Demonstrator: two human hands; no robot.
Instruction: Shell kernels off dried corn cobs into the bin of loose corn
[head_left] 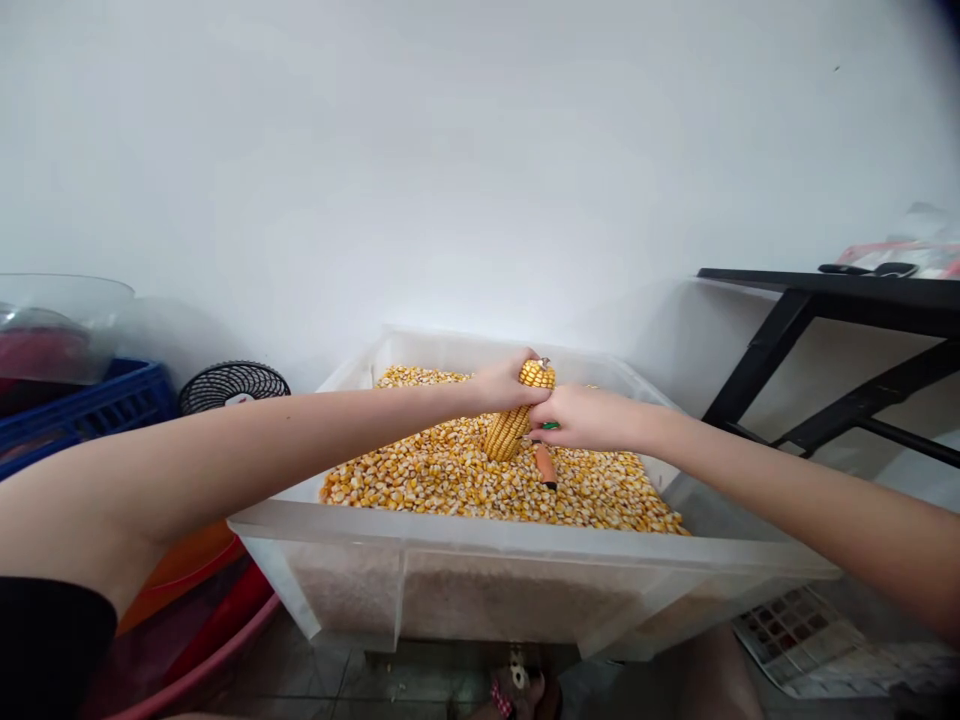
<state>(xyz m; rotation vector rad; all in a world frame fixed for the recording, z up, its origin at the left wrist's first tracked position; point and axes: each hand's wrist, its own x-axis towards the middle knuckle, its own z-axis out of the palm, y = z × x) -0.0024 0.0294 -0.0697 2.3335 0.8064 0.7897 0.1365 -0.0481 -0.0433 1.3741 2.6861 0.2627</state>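
Observation:
A yellow corn cob (508, 434) stands tilted over a bed of loose corn kernels (442, 478) in a translucent plastic bin (540, 545). My left hand (504, 387) is closed around its upper part, and the stub end pokes out above the fingers. From the right, my right hand (581, 418) presses closed fingers against the cob's side; part of its grip is hidden. A small green piece (551, 426) shows at those fingers, perhaps a ring. Just below the right hand, an orange handle with a black end (546, 467) shows against the kernels; whether the hand touches it I cannot tell.
On the left are a black fan (234, 380), a blue crate (142, 390) and a pink-rimmed basin (247, 630). A black table (840, 290) rises on the right. Below it, a white basket (795, 640) sits on the floor. A white wall (480, 160) stands behind the bin.

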